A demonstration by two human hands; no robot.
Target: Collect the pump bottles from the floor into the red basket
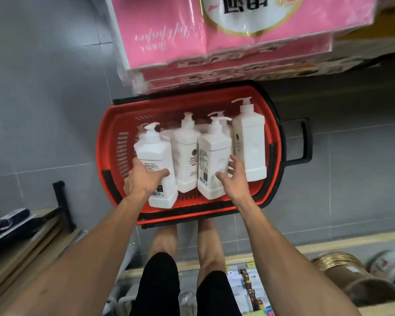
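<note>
**Four bottles in the basket, left hand on one**

The basket (105,142) sat on the grey floor (43,110) at the centre of the view, its black handle (303,140) sticking out at 3 o'clock. Four white pump bottles were inside it, pumps pointing to 12 o'clock. The left bottle (154,153) lay at the basket's 9 o'clock side, the second bottle (186,151) and third bottle (211,156) were in the middle and touching, and the fourth bottle (249,137) was at the 3 o'clock side.

The left hand (144,179) gripped the left bottle low on its body, thumb across the label and fingers round the far side. The right hand (234,176) was spread and held nothing. It hovered at the 5 o'clock corner of the third bottle, and whether the thumb touched the bottle could not be told from this angle.

Pink packs (214,30) hung over the basket's 12 o'clock edge.

The step in hand looked like placing the left bottle. It appeared to sit higher than its neighbours, with its base near the 6 o'clock rim. No bottle showed on the visible floor, so the collecting seemed nearly finished. The next move called for lowering that bottle beside the second without knocking the row, then letting go.
</note>
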